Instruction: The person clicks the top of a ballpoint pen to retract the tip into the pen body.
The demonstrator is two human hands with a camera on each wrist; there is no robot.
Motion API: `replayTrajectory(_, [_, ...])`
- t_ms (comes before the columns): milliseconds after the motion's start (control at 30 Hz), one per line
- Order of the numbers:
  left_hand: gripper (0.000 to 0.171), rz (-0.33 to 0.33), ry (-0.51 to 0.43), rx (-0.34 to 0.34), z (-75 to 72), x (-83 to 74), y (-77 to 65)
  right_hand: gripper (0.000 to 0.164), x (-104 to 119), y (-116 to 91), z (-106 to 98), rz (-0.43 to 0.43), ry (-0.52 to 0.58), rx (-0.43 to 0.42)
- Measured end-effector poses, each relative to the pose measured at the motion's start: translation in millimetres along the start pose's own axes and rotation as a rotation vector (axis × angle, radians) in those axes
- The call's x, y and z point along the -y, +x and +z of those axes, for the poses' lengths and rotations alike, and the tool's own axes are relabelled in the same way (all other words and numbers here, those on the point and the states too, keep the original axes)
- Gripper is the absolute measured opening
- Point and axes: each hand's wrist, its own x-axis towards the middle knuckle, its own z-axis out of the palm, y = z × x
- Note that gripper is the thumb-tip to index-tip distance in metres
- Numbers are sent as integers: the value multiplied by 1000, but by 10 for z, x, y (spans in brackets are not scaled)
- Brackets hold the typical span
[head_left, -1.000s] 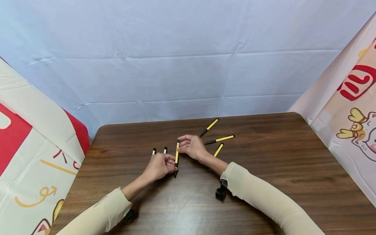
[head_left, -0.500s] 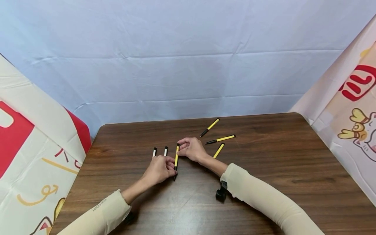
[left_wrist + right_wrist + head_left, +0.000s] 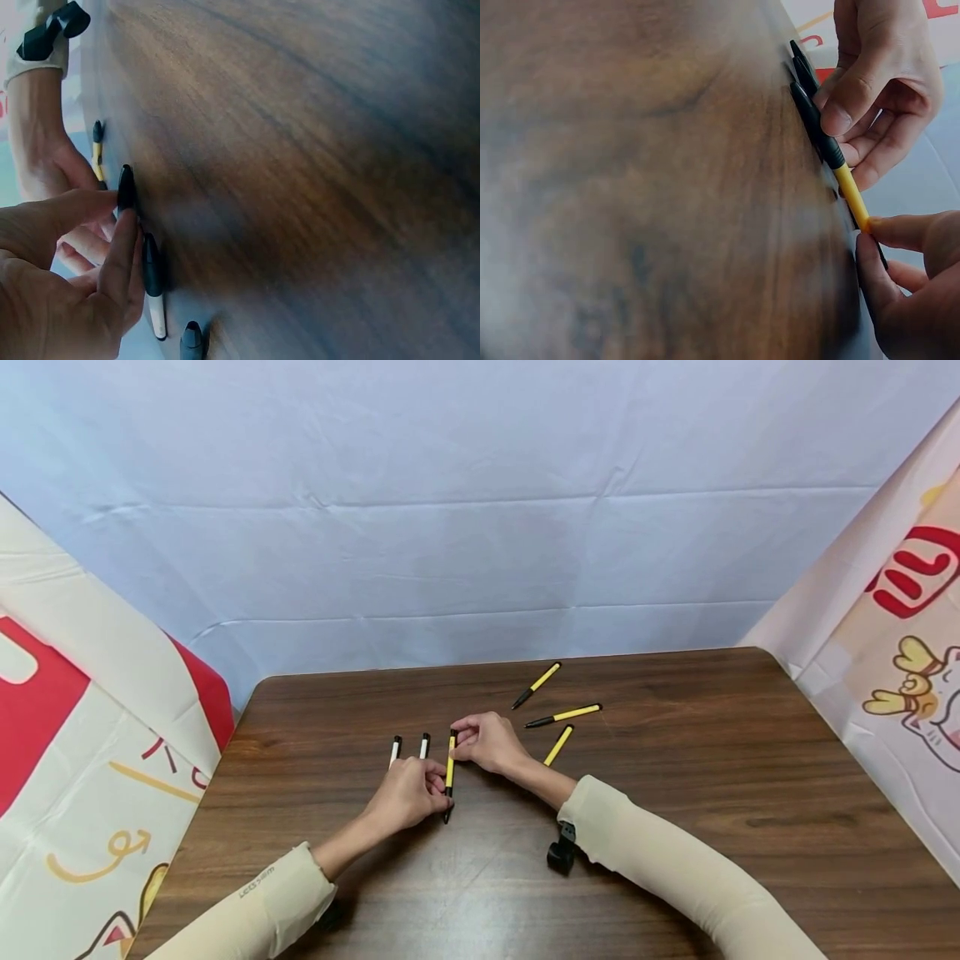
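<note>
Both hands hold one yellow pen [image 3: 450, 767] with a black grip, its tip pointing toward the person. My left hand [image 3: 408, 792] pinches the black grip near the tip between thumb and fingers. At the far end, my right hand [image 3: 491, 743] pinches the yellow barrel; in the right wrist view its thumb and finger meet on the yellow pen [image 3: 853, 195]. Just left stand two white pens in line, a nearer white pen [image 3: 424, 746] and an outer white pen [image 3: 395, 749], their lower parts hidden by my left hand. In the left wrist view, black pen tips [image 3: 152, 264] show beside the fingers.
Right of my right hand lie three more yellow pens: a far pen [image 3: 536, 685], a middle pen [image 3: 562, 716] and a near pen [image 3: 558, 745] partly covered by the right wrist. The brown wooden table [image 3: 697, 760] ends at a pale cloth backdrop [image 3: 480, 552].
The held yellow pen has slid slightly toward the person, and both hands have moved slightly with it. The other pens lie as before.
</note>
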Motion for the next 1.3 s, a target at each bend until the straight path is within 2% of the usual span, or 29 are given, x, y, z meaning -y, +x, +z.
replayTrajectory(200, [25, 32, 49, 7, -19, 4, 15, 36, 24, 31, 2, -24, -83, 1])
replayTrajectory(500, [25, 44, 84, 26, -40, -20, 26, 36, 69, 40, 4, -54, -197, -2])
replayTrajectory(967, [32, 19, 57, 37, -65, -32, 29, 38, 72, -42, -96, -11, -63, 7])
replayTrajectory(1100, [29, 39, 72, -2, -62, -29, 37, 42, 69, -80, -192, -18, -26, 2])
replayTrajectory(1300, [35, 74, 107, -91, -60, -25, 60, 44, 75, -147, -342, -30, -28, -3])
